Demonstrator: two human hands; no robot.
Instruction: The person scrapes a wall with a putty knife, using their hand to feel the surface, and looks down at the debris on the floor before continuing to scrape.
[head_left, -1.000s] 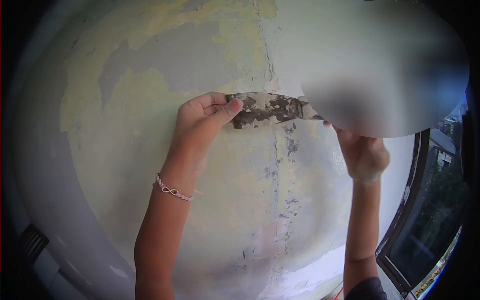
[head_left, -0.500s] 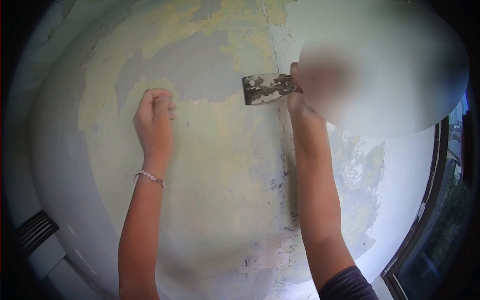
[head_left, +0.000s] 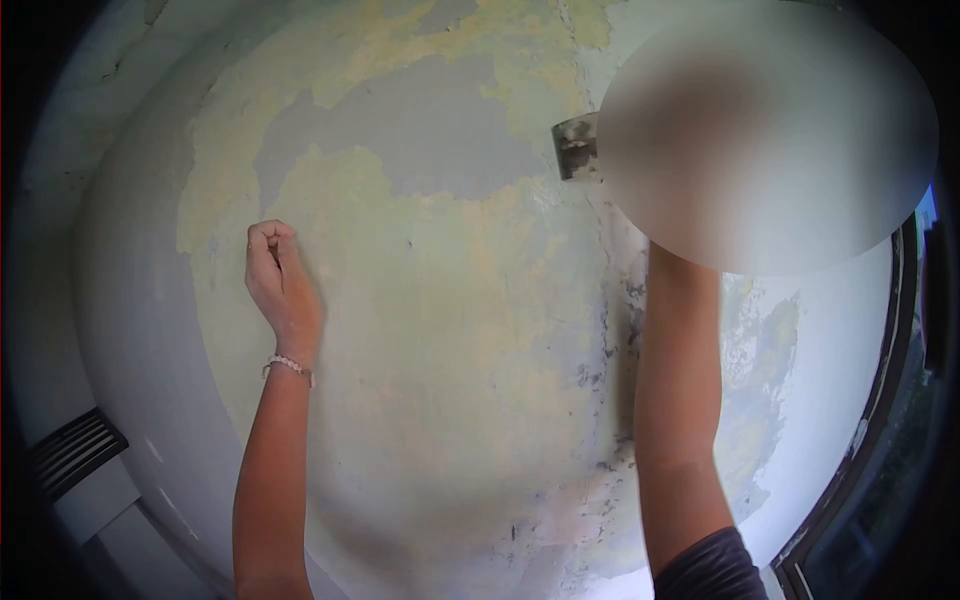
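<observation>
On the left, my left hand [head_left: 282, 285] is raised before the wall with its fingers curled in and nothing visible in them; a braided bracelet circles the wrist. A wide scraper [head_left: 574, 150] with a dark, paint-flecked blade sticks out from the left side of a round blur, close to the wall crack. That blur hides my right hand and the scraper's handle; only the forearm and dark sleeve show below. The wall [head_left: 430, 310] carries patchy green, yellow and grey layers.
A rough vertical crack [head_left: 605, 330] runs down the wall beside my right forearm. At the far right is a dark window frame [head_left: 868, 420] with greenery outside. A dark slatted vent [head_left: 78, 453] sits at the lower left.
The scraper and right arm have shifted right and slightly up, and the hand has gone behind the blur. My left hand is lower and further left. The whole view has shifted slightly.
</observation>
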